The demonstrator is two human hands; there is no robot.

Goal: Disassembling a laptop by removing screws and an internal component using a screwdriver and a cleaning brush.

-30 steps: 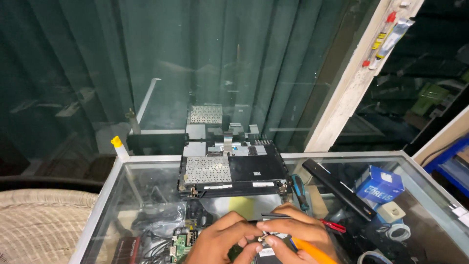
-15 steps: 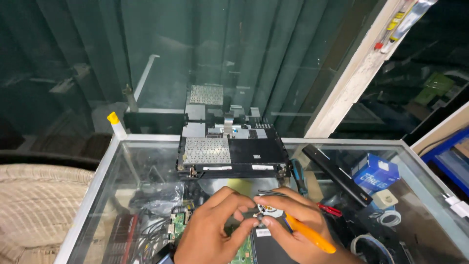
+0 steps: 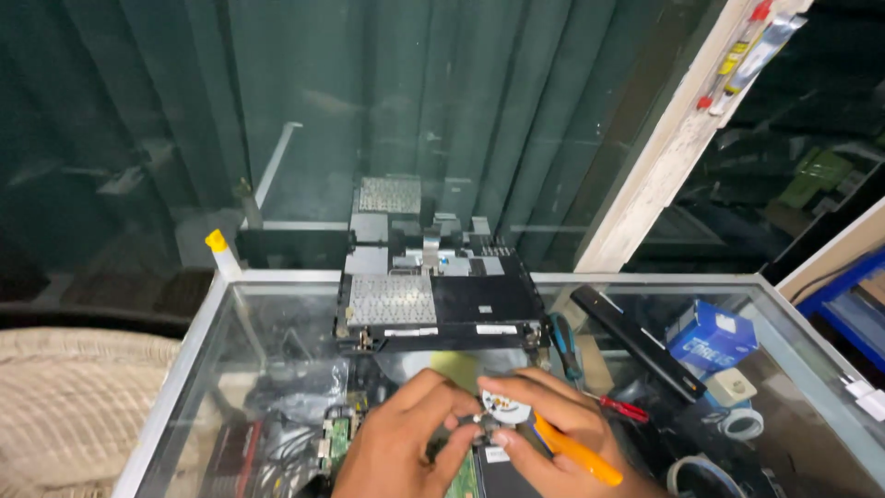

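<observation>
Both my hands meet at the near edge of a glass-topped counter (image 3: 277, 314). My left hand (image 3: 401, 443) pinches one side of a small round white part (image 3: 502, 408). My right hand (image 3: 553, 433) holds the other side of that part and also grips an orange-handled screwdriver (image 3: 576, 454) that sticks out to the lower right. A dark flat device (image 3: 502, 470) lies under my hands. Just beyond them sits an opened black laptop chassis (image 3: 438, 300) with silver shielding, leaning over the counter's far edge.
A long black bar (image 3: 636, 341), a blue box (image 3: 710, 337), a red-handled tool (image 3: 622, 408), tape rolls (image 3: 737, 422) and a white block (image 3: 733, 385) lie at the right. Green circuit boards (image 3: 336, 438) and cables show under the glass at the left. Dark curtains hang behind.
The view has tilted down and my hands have risen in the picture. The white round part now shows between my fingertips. The laptop chassis has not moved.
</observation>
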